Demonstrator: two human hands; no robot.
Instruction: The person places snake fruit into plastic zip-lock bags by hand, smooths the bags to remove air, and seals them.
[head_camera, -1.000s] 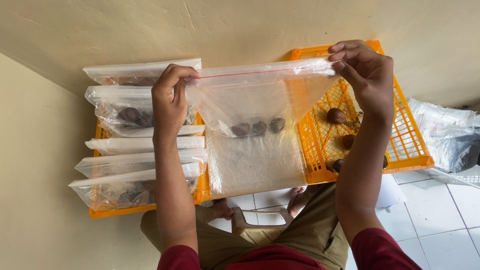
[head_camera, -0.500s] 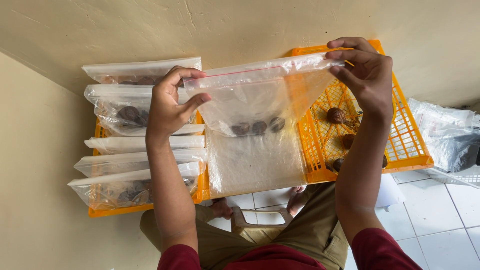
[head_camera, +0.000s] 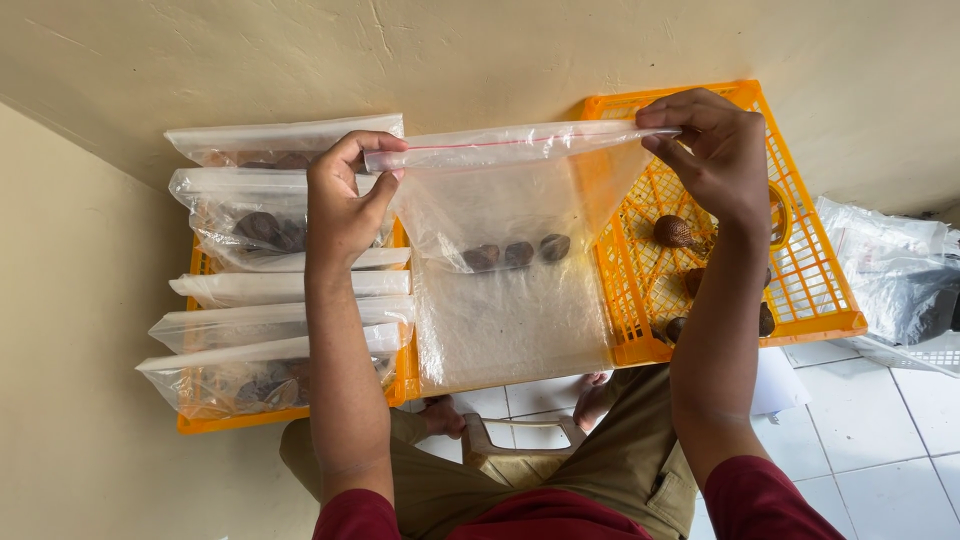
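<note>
Two hands, zip bag (head_camera: 510, 240) crosswise

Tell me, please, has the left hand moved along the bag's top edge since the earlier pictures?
Yes. The left hand has slid leftward along the clear bag, away from the orange crate.
</note>
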